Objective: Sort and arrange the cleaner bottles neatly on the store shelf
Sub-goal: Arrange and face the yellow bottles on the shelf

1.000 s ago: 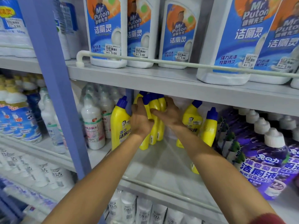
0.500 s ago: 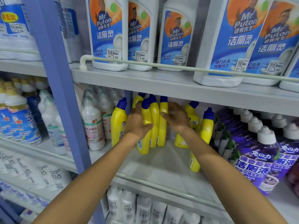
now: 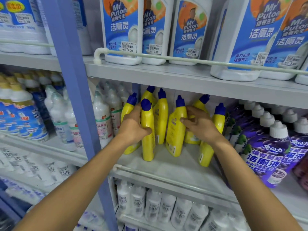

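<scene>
Several yellow cleaner bottles with blue caps stand on the grey middle shelf [image 3: 175, 170]. My left hand [image 3: 133, 127] grips the front yellow bottle [image 3: 147, 139], thumb curled round its body; another yellow bottle [image 3: 129, 107] stands behind that hand. A third bottle [image 3: 161, 114] stands upright just right of it. My right hand [image 3: 200, 122] holds a tilted yellow bottle [image 3: 176, 130], fingers on its right side. Two more yellow bottles [image 3: 218, 117] stand behind and right of that hand, partly hidden.
White cleaner bottles [image 3: 103, 117] crowd the shelf's left part beside a blue upright post [image 3: 75, 90]. Purple bottles [image 3: 270, 147] fill the right part. Large white Mr Puton jugs [image 3: 123, 30] stand on the shelf above behind a rail. White bottles fill the shelf below.
The bunched yellow bottles have been pulled apart. My right hand moved right with one bottle, and my left hand now holds the front one, drawn forward.
</scene>
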The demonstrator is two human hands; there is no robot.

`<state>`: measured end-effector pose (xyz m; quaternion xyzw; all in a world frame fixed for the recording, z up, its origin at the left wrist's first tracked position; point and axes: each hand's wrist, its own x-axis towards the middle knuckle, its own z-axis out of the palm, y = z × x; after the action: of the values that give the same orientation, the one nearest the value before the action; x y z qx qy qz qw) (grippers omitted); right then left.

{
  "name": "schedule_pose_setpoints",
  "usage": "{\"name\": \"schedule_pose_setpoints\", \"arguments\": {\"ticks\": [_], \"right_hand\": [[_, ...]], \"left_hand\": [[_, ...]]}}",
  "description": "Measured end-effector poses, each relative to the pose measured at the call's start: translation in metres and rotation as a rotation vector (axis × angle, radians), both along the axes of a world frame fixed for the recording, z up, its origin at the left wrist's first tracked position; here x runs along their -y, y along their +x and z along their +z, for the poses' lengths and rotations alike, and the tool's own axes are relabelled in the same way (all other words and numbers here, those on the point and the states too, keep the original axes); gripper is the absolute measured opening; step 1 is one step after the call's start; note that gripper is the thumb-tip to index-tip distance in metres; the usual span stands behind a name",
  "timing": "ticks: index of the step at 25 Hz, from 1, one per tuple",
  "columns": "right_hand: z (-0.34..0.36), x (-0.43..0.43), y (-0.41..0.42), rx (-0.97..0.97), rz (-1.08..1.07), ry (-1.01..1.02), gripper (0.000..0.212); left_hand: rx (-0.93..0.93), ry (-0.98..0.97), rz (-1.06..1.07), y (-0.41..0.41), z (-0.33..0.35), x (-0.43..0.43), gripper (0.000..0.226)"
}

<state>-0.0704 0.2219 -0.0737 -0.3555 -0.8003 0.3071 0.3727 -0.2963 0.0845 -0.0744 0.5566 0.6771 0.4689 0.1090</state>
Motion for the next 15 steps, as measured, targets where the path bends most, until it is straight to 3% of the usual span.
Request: {"name": "schedule_pose_setpoints", "arguments": {"ticks": [3,8,15], "right_hand": [[0.004,0.025,0.011,-0.012,0.042,-0.056,0.040],[-0.013,0.050,-0.007,0.069,-0.224,0.071,0.044],[-0.010,0.079,0.041,0.137,-0.173,0.059,0.037]], "left_hand": [[-0.093,-0.001,-0.027,-0.004,0.003,0.020,0.091],[-0.084,0.099,0.122,0.018,-0.007,0.033,0.089],[-0.075,0.121,0.158,0.008,-0.013,0.048,0.078]]}}
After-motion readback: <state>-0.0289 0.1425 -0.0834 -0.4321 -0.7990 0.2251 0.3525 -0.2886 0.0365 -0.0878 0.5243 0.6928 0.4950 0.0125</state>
